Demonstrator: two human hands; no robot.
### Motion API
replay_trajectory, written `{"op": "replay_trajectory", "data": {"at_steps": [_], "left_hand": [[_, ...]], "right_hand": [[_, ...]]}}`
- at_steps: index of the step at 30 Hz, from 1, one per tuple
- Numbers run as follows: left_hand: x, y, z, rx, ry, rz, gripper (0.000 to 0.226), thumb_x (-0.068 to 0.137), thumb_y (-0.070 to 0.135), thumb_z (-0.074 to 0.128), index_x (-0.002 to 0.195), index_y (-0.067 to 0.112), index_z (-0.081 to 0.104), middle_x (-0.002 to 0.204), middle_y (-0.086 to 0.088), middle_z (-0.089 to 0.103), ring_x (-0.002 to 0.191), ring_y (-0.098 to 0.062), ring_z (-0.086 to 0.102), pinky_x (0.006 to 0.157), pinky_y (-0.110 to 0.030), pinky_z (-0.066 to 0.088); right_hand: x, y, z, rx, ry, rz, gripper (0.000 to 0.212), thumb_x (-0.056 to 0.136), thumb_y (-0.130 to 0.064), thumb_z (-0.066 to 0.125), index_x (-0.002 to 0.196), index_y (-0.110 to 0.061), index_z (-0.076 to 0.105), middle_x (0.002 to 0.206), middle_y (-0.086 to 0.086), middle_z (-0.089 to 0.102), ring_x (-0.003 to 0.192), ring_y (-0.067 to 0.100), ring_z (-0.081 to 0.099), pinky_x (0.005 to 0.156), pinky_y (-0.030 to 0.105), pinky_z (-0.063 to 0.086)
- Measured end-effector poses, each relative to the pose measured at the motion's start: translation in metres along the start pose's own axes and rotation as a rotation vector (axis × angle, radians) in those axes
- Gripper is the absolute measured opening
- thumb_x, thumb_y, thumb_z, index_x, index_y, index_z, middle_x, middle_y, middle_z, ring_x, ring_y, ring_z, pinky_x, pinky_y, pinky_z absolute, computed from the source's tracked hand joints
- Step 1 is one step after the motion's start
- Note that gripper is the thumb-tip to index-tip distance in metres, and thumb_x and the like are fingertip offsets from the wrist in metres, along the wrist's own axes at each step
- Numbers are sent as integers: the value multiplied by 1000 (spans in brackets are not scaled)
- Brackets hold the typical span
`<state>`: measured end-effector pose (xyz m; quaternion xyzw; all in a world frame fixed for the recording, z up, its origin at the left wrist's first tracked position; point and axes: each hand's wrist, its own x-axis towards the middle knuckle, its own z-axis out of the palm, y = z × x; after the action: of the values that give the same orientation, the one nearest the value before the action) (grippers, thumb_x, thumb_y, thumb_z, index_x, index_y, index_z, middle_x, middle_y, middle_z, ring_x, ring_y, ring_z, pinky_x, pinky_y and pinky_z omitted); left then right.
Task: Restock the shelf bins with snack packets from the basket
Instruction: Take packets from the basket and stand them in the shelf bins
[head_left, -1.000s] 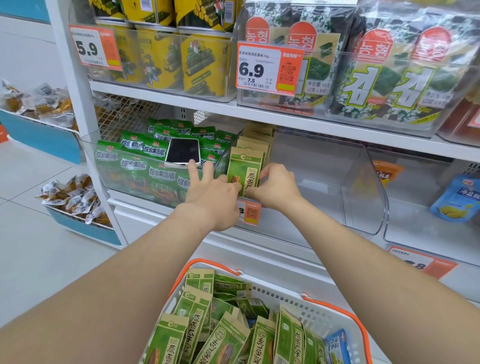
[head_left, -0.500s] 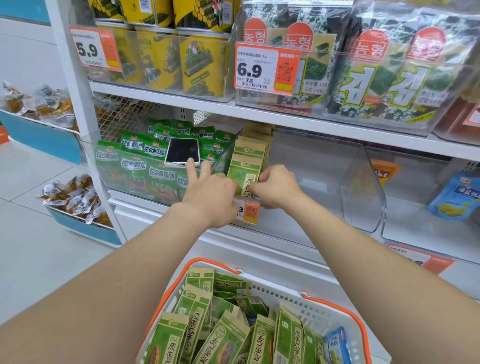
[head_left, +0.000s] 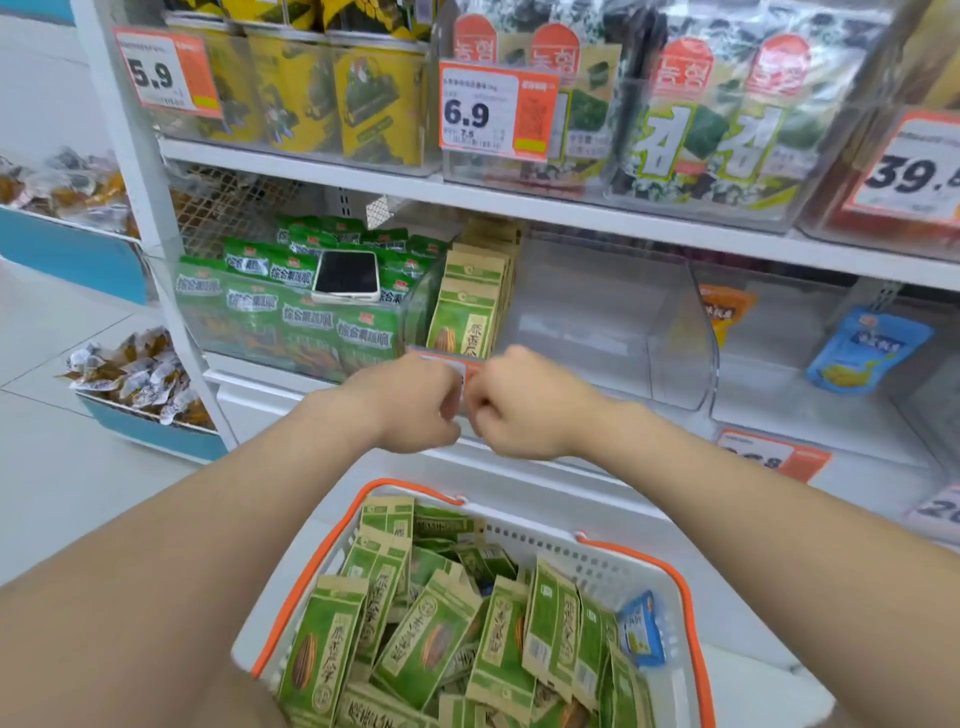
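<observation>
left grip: was clenched, empty, in front of clear bin
right grip: was clenched, empty, just beside left
snack packets: stood upright at bin's left end; more lay in basket

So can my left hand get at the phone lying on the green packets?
Probably yes: the phone lies exposed atop the green packets, up and left of your left hand, with nothing visible between them.

Basket at bottom centre, snack packets piled in it. Above it, centre frame: left hand, right hand side by side, before shelf bin. Packet row upright at bin's left end. Phone on packets in neighbouring bin, left.
</observation>
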<state>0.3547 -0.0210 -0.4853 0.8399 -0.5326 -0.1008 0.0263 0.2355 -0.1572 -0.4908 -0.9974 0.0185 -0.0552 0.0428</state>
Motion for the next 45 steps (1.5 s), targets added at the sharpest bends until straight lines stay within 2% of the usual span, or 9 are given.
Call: {"op": "replay_trajectory", "data": {"at_steps": [5, 8, 12, 16, 20, 25, 31, 36, 45], "left_hand": [[-20, 31, 33, 171, -584, -8, 33, 99, 47, 61, 123, 25, 65, 98, 3, 73, 90, -19, 76, 85, -36, 59], [-22, 52, 54, 254, -590, 59, 37, 99, 51, 61, 128, 29, 64, 121, 2, 70, 104, -20, 70, 93, -39, 56], [-27, 73, 63, 202, -535, 128, 43, 104, 46, 56, 142, 25, 58, 141, 2, 59, 122, -25, 59, 95, -36, 48], [-24, 80, 71, 270, -558, 143, 41, 104, 44, 53, 136, 20, 63, 136, -4, 65, 102, -24, 61, 83, -35, 49], [-16, 88, 78, 299, -549, 171, 33, 104, 40, 52, 124, 18, 67, 131, -7, 68, 80, -23, 54, 67, -31, 41], [-3, 93, 83, 310, -536, 190, 15, 102, 29, 54, 116, 31, 61, 116, 2, 58, 93, -24, 55, 76, -34, 44], [1, 95, 67, 355, -562, 146, 68, 100, 6, 58, 160, 27, 35, 152, -4, 51, 124, -28, 60, 85, -35, 51], [6, 86, 56, 361, -537, 78, 66, 95, 7, 67, 155, 13, 42, 149, -9, 54, 126, -30, 60, 94, -37, 55], [14, 49, 25, -367, -404, -1, 29, 95, 29, 76, 118, 18, 63, 113, -3, 72, 108, -26, 69, 101, -45, 55]], "right_hand": [[-54, -16, 50, -164, -623, 20, 14, 84, -18, 58, 86, -14, 71, 84, 6, 71, 76, 30, 66, 67, 39, 61], [-85, -21, 87, -268, -851, 10, 3, 91, -10, 58, 89, -12, 60, 85, 4, 61, 76, 26, 63, 59, 35, 55], [-124, -24, 131, -271, -899, -48, 79, 93, -4, 63, 159, -28, 26, 117, 9, 62, 76, 23, 62, 49, 33, 42], [-144, -32, 150, -254, -976, -67, 83, 98, -18, 67, 162, -31, 16, 117, 13, 60, 86, 29, 63, 68, 41, 58], [-146, -30, 156, -155, -915, 15, 58, 102, -31, 55, 154, -21, 32, 81, 2, 46, 73, 22, 55, 72, 43, 57], [-139, -22, 147, -184, -803, 131, 17, 97, -18, 67, 111, -9, 64, 91, 3, 58, 63, 15, 51, 50, 29, 45], [-110, 3, 98, -56, -547, 309, 50, 87, -4, 68, 131, -12, 48, 92, 4, 55, 69, 20, 55, 52, 34, 46], [-89, 20, 54, 34, -321, 341, 24, 77, -14, 68, 99, -22, 66, 88, 1, 59, 92, 27, 64, 70, 35, 57], [-65, 21, -16, 177, -27, 373, 26, 76, -13, 59, 99, -23, 65, 84, -4, 63, 85, 25, 53, 81, 44, 57]]}}
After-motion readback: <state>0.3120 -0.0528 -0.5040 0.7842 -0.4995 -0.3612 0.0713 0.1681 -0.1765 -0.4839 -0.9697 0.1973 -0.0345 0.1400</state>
